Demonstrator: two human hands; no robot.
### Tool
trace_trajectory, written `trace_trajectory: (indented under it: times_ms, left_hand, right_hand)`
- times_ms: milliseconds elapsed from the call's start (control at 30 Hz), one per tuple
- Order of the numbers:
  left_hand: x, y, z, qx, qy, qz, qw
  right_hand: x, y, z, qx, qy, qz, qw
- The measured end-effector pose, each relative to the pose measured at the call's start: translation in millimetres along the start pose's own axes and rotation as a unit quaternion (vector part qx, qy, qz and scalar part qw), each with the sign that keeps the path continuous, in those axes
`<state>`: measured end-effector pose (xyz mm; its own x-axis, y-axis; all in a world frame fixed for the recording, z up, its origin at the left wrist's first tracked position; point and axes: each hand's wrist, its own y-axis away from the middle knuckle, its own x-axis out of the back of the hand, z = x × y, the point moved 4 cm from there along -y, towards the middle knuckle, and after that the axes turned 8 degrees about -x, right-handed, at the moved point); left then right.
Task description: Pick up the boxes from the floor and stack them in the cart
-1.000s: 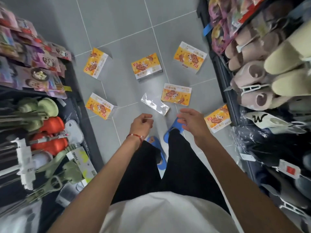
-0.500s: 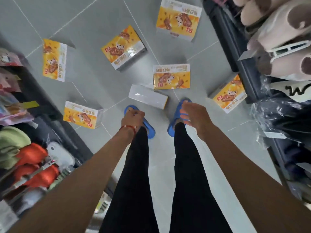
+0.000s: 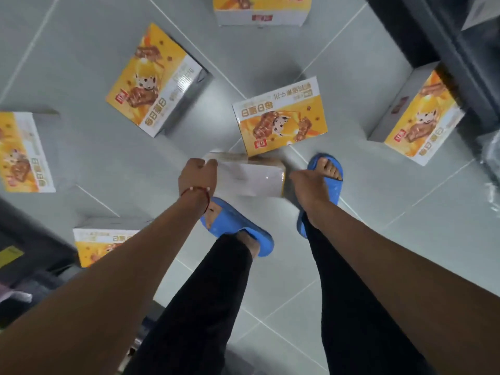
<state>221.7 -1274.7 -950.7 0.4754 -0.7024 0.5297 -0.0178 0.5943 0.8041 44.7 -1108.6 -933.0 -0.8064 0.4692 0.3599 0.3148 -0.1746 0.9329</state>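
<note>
The left hand (image 3: 198, 177), a red string bracelet (image 3: 197, 191) at its wrist, is curled over the left end of the pale film-wrapped rectangular box (image 3: 250, 178) at the centre of the frame, thumb on top. The right hand (image 3: 305, 185) sits at the opposite end, touching or just beside the box's yellow edge. Its fingers are hidden under the knuckles, so I cannot tell whether it has closed on anything.

If only one end is truly held, the slick wrap could let the box swing down and slip out on the lift. Its far edge touches, or lies under, the yellow printed carton with a cartoon cow (image 3: 280, 120) just above it, which may get dragged along. The blue rubber slides (image 3: 238, 228) stand close by, toes exposed to a dropped corner.

The box lies flat on the grey tiled floor (image 3: 378, 212), plain whitish face up, with glare on the film and yellow showing only along its right side. Another yellow carton (image 3: 154, 79) lies at the upper left. No cart is in view.
</note>
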Motion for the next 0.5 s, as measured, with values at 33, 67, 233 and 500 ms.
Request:
trace_trajectory:
  times_ms: [33,67,233,500]
  left_hand:
    - [-2.2,-17.9,-1.6,-0.005,-0.012,0.009,1.000]
    - [-5.6,-36.0,-4.0,-0.011,-0.025,0.016,1.000]
    - [-22.5,-108.9,-23.3,-0.002,-0.030,0.012,0.999]
    - [-53.8,-130.4,-61.3,0.097,0.064,-0.075,0.990]
  right_hand:
    - [-7.9,-16.9,2.6,-0.019,-0.011,-0.007,1.000]
    - [-16.2,-35.6,3.2,-0.024,0.001,-0.014,1.000]
    - [-43.0,-98.2,-5.5,-0.039,0.055,-0.058,0.996]
    - [-62.2,-122.8,8.0,-0.151,-0.020,-0.192,0.969]
